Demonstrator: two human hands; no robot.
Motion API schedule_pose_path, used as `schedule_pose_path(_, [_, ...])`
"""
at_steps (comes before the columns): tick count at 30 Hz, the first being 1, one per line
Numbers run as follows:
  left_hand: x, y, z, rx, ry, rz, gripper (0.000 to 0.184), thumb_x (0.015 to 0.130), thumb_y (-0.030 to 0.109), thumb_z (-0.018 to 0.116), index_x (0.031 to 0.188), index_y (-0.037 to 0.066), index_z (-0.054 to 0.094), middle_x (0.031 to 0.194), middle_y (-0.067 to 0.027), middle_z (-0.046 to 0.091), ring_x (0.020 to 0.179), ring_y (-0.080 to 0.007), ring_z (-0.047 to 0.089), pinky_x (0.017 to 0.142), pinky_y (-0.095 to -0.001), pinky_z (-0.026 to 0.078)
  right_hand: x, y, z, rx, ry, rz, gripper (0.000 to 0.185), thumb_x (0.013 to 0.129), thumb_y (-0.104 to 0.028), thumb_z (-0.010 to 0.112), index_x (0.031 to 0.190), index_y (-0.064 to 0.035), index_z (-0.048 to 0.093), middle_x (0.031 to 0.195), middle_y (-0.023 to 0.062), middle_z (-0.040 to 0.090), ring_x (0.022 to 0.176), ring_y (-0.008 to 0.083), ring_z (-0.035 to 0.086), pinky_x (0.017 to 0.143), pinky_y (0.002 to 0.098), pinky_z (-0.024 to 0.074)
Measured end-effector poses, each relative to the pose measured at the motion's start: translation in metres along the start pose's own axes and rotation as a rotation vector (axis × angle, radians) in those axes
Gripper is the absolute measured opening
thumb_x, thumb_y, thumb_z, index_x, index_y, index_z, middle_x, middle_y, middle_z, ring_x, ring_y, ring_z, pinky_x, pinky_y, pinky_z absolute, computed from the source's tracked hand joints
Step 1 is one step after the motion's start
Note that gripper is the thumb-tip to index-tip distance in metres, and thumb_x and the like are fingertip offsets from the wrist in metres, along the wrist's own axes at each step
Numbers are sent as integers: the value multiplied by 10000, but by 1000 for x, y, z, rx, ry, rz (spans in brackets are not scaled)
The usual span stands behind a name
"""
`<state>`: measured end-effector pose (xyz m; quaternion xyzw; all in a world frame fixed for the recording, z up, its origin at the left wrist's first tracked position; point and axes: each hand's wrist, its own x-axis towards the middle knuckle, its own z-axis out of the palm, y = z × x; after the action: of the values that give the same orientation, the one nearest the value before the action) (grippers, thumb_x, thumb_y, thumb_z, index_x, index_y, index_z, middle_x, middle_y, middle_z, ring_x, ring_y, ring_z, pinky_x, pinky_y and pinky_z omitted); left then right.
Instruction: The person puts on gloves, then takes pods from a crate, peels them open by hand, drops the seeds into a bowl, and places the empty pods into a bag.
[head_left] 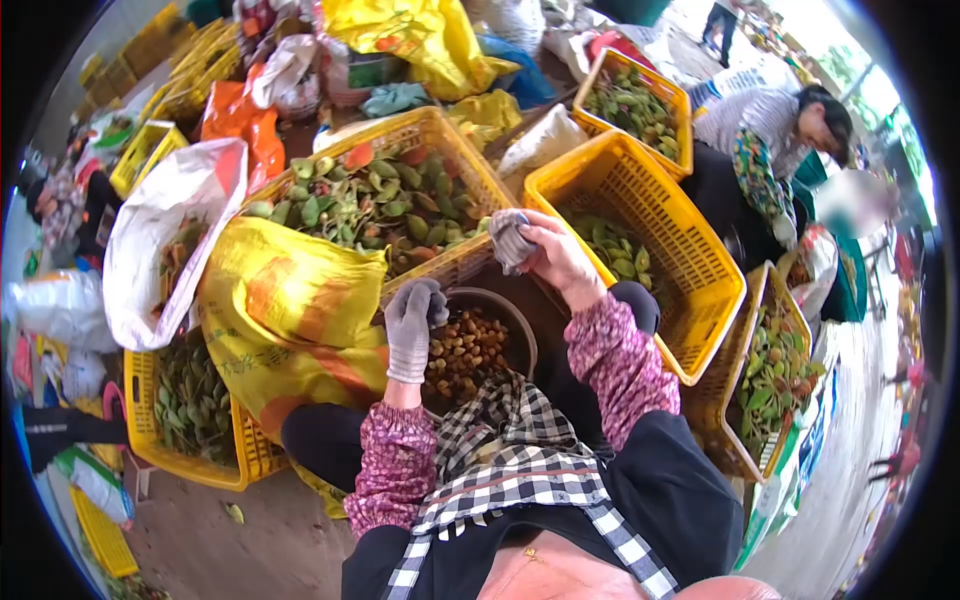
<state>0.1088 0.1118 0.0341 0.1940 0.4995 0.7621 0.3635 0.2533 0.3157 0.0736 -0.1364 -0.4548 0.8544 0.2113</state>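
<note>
Head cam: L hand (408, 325), in a grey knit glove, is just left of the metal bowl (524, 322), fingers bent in; can't tell if anything's gripped. R hand (565, 265), bare, pinches a bunched grey cloth (511, 240), prob. a glove, btwn thumb & fingers, up above the bowl's far rim. Bowl sits low btwn the knees, part-filled w/ small brown nuts (465, 345), its near edge partly under the b/w check apron (515, 480). Writing: yellow sack (285, 290) L of the bowl has orange print + a line of dark Chinese-style chars., too small/creased to read for sure; white bag (750, 78) upper R has blue print, illegible. No brand I can make out. Big yellow crate (448, 268) just past the hands holds green & reddish pods (390, 200); 2nd crate (690, 240) to its R has fewer, green ones, at the far-L end. Co-worker (745, 125) sits bent fwd, upper R, in patterned sleeves.
</note>
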Motion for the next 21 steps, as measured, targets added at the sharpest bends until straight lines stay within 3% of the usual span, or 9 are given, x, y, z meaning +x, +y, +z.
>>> schedule_pose_path(1, [3,8,13,57,-62,-7,402,995,341,431,831,23,612,620,-14,554,480,-68,483,454,-191,369,-4,-19,-5,-100,-160,12,316,944,-187,526,1180,18,573,1017,73,656,908,167,644,777,323,539])
schedule_pose_path(3, [10,26,39,167,-191,-13,465,996,376,424,735,33,600,529,6,496,410,-57,410,395,-198,289,-20,-54,19,-203,79,0,308,917,-184,588,1147,20,597,949,49,657,811,124,629,765,282,521])
schedule_pose_path(8, [45,46,112,242,-361,88,595,988,493,352,647,61,576,531,6,504,451,-79,448,440,-228,335,-28,-98,-24,-251,-4,-106,235,901,-152,619,1068,14,614,893,21,638,772,85,606,727,246,510])
schedule_pose_path(12, [56,27,168,578,-525,246,491,957,430,464,817,-17,611,632,-128,577,593,-209,559,576,-369,428,-62,-113,16,-512,141,-119,273,795,-79,614,1053,12,611,910,50,647,772,102,610,670,233,502])
schedule_pose_path(14, [49,22,184,679,-519,187,397,922,365,535,888,-14,647,680,-67,623,643,-120,549,587,-320,435,-58,-87,-16,-679,84,-287,348,715,-19,589,1059,31,610,940,43,648,868,94,590,767,248,488])
schedule_pose_path(17, [41,1,171,554,-570,43,363,929,307,538,1014,-31,637,804,-18,621,728,-95,545,659,-260,444,-87,-74,-11,-351,177,-145,282,728,-23,599,1000,42,635,870,42,657,821,100,588,728,248,481])
schedule_pose_path(19, [35,-27,177,505,-726,48,358,941,263,520,1129,-21,631,921,-38,658,793,-109,598,736,-235,464,-109,-66,-24,-649,256,-268,220,748,-29,596,952,25,658,867,19,666,768,113,598,682,269,486])
schedule_pose_path(20, [14,-15,184,444,-706,-140,353,937,264,516,1039,-47,647,839,-32,650,735,-115,568,708,-257,454,-103,-46,-47,-687,329,-315,200,723,-25,588,906,14,657,835,76,676,769,135,599,687,275,480])
schedule_pose_path(21, [30,-35,168,654,-801,-58,361,941,279,508,901,-54,643,748,-10,615,661,-108,501,638,-283,434,-92,-21,-79,-1085,530,-386,182,690,-16,582,863,14,632,783,140,648,759,236,612,686,333,485])
